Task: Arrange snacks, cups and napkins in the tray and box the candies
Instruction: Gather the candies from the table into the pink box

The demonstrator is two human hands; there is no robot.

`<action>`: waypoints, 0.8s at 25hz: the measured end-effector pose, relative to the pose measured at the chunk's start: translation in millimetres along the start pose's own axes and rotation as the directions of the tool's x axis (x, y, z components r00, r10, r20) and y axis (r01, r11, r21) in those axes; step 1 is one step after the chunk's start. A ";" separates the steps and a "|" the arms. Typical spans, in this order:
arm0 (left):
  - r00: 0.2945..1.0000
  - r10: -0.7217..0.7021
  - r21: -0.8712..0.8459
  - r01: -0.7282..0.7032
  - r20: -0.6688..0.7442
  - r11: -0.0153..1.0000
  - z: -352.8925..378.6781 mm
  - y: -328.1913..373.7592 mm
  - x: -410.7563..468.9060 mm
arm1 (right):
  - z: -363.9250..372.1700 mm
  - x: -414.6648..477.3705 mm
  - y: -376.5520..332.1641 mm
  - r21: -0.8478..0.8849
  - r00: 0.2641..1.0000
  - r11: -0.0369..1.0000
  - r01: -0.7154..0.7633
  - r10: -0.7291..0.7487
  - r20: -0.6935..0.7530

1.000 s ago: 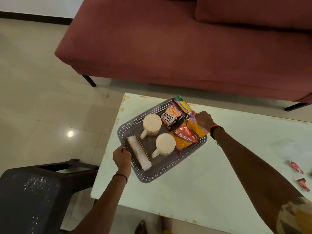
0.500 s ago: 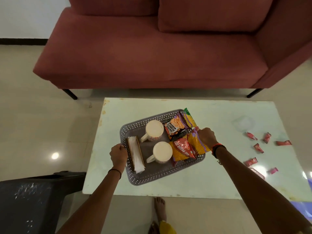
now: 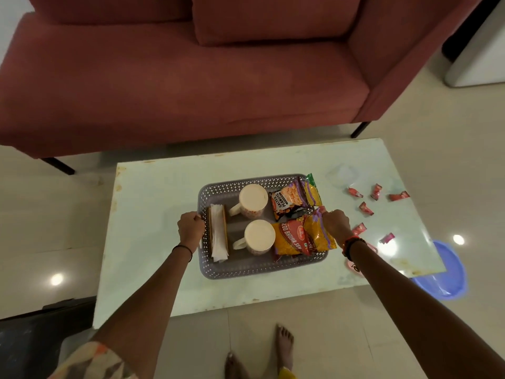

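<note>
The left hand [image 3: 190, 228] grips the left rim of the grey plastic lattice tray [image 3: 246, 270] and the right hand [image 3: 336, 225] grips its right rim. The tray sits on the pale counter [image 3: 153, 203]. Small red wrapped candies [image 3: 366, 208] lie to its right.

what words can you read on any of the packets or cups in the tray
"SALTED PEANUTS": on the dark peanut packet, far right of the tray.
"ALOO BHUJIA SEV": on the orange snack packet, near right; its red round logo is too blurred to read.
Purple and yellow packets: print too small to read.
Cups, napkins, candies: no readable text.
</note>
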State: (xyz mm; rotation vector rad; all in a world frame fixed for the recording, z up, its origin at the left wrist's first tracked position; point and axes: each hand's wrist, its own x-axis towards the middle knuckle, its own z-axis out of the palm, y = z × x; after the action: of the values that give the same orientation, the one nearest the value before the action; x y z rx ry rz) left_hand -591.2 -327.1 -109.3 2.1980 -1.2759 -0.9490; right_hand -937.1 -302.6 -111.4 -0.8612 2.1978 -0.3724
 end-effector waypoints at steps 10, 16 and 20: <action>1.000 0.022 0.059 -0.021 -0.020 0.998 52.8 3.7 45.6 | 11.9 60.3 1.8 -0.005 1.000 1.000 0.000 0.000 -0.002; 0.999 -0.042 0.079 0.043 -0.018 0.996 62.5 -3.0 59.5 | 21.0 74.5 3.9 -0.013 0.999 1.000 0.011 -0.011 0.032; 0.996 -0.090 0.057 0.091 -0.019 0.994 65.2 -7.6 61.5 | 27.1 79.3 6.8 -0.005 0.999 1.000 0.001 -0.001 0.039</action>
State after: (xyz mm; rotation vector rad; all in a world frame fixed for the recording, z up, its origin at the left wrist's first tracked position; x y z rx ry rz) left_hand -613.7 -378.6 -179.5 2.3207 -1.2194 -0.9370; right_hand -960.7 -351.6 -175.5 -0.8653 2.1629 -0.3480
